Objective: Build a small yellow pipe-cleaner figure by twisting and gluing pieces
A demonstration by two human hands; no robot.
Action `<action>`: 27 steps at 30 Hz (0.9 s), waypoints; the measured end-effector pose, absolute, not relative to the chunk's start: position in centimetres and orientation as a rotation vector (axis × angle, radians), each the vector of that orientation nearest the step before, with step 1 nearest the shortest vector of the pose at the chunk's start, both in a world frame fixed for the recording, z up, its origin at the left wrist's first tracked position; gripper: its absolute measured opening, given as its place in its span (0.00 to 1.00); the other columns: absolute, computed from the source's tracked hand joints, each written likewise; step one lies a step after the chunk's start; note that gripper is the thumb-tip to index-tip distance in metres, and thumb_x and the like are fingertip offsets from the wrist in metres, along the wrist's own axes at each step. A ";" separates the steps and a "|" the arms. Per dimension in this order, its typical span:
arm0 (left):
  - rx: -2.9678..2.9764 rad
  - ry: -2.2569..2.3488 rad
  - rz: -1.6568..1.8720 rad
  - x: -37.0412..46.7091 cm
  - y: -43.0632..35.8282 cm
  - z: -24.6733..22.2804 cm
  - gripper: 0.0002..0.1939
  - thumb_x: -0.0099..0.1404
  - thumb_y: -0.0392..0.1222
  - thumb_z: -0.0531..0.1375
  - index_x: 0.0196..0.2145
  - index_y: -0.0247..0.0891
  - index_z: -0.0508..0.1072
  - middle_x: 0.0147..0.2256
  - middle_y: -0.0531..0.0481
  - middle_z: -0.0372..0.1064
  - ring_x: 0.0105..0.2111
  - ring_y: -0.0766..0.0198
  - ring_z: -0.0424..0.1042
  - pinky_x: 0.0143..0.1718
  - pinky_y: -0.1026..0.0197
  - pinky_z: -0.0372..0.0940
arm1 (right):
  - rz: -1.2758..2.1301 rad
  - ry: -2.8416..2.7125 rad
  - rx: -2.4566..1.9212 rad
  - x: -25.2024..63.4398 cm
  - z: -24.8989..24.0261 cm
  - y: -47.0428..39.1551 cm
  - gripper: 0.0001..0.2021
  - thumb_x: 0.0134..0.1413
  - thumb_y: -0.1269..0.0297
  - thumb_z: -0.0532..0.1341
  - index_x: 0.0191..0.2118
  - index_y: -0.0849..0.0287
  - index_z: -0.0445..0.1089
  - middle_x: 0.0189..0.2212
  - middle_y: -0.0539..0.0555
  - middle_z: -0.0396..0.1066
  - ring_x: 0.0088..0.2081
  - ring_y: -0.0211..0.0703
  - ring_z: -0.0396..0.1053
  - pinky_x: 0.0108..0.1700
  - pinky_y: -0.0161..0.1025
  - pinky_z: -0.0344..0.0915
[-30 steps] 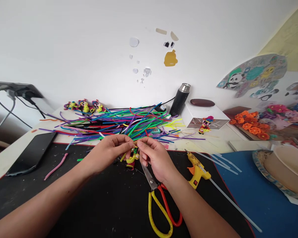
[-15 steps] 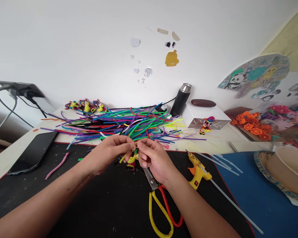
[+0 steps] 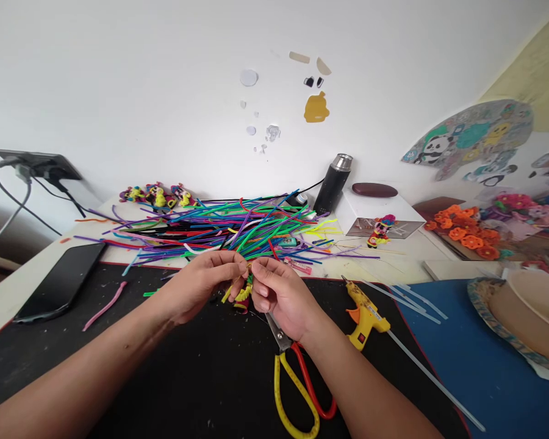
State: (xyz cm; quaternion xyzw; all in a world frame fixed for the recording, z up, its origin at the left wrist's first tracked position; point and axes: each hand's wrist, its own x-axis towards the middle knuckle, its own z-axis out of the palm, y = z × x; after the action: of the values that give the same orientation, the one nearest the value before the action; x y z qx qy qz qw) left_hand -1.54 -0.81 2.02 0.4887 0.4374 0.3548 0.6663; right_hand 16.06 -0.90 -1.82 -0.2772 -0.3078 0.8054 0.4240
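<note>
A small pipe-cleaner figure (image 3: 243, 296) in yellow, green and dark red hangs between my hands over the black mat. My left hand (image 3: 213, 277) pinches its upper part with thumb and forefinger, and a yellow end sticks out below those fingers. Against the same spot, my right hand (image 3: 281, 296) has its thumb and fingers pressed together, tips nearly meeting the left ones. The exact bit pinched is hidden by the fingertips. Scissors (image 3: 281, 341) with yellow and red handles lie beneath my right hand, blades partly covered.
Behind my hands spreads a heap of coloured pipe cleaners (image 3: 238, 228). A yellow glue gun (image 3: 365, 314) lies to the right, a phone (image 3: 61, 281) and a pink pipe cleaner (image 3: 105, 308) to the left. A finished-looking figure (image 3: 381, 231) stands by a white box (image 3: 384, 210); a black flask (image 3: 333, 186) leans nearby.
My right hand has shifted very slightly, its fingers curling closer to the left fingertips. The figure stays in almost the same place between the hands.
</note>
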 end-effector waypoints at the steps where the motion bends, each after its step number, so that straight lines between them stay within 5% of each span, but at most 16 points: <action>1: 1.108 0.985 0.801 -1.6 -0.8 2.0 0.10 0.61 0.46 0.67 0.28 0.37 0.76 0.18 0.54 0.70 0.22 0.66 0.66 0.28 0.63 0.61 | 2.018 -0.768 -0.689 16.1 -1.8 -0.9 0.20 0.49 0.52 0.78 0.33 0.59 0.70 0.18 0.41 0.59 0.18 0.29 0.54 0.22 0.32 0.49; 27: 1.072 0.946 0.849 -1.6 -0.7 1.6 0.10 0.62 0.46 0.69 0.29 0.37 0.78 0.19 0.53 0.71 0.21 0.67 0.66 0.27 0.65 0.61 | 2.032 -0.784 -0.646 16.1 -2.2 -0.9 0.17 0.54 0.55 0.76 0.35 0.59 0.70 0.20 0.41 0.60 0.18 0.29 0.56 0.22 0.32 0.48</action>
State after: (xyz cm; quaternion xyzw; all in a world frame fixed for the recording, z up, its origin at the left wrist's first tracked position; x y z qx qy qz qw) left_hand -1.65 -0.73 1.60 0.4764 0.4202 0.3774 0.6738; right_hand 16.13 -0.87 -2.25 -0.2579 -0.3130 0.8113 0.4211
